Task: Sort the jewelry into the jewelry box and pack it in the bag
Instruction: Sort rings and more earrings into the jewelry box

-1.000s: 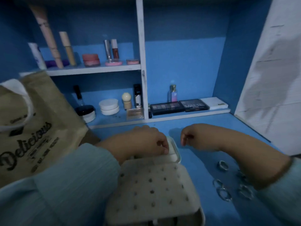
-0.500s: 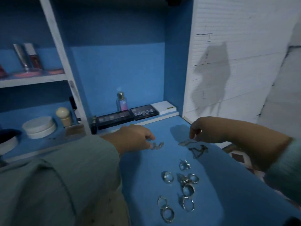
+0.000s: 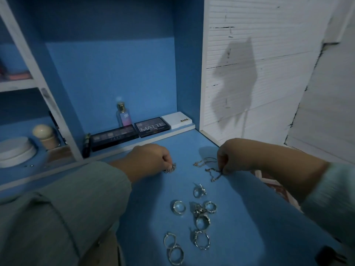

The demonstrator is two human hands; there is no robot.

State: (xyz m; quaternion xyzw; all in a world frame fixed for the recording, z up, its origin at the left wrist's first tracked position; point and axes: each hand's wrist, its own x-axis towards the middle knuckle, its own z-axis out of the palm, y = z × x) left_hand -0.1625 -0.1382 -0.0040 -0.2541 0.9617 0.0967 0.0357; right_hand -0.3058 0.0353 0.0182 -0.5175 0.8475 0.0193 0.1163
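Several silver rings (image 3: 199,217) lie scattered on the blue tabletop (image 3: 240,217) in front of me. My left hand (image 3: 151,160) has its fingers curled down onto a small silver chain piece (image 3: 171,168) on the table. My right hand (image 3: 230,156) pinches a thin chain (image 3: 214,172), which trails across the table to the left. A sliver of the beige jewelry box (image 3: 112,246) shows under my left sleeve at the bottom. The bag is out of view.
Along the back stand two dark eyeshadow palettes (image 3: 152,127), a white box (image 3: 177,120) and a small perfume bottle (image 3: 123,114). At the left a shelf holds a white jar (image 3: 15,150) and a beige brush (image 3: 45,135). The table's right edge (image 3: 269,181) runs close by my right wrist.
The view has swung right, away from the bag and the jewelry box. Both hands moved from the box to the chains and lowered onto them.
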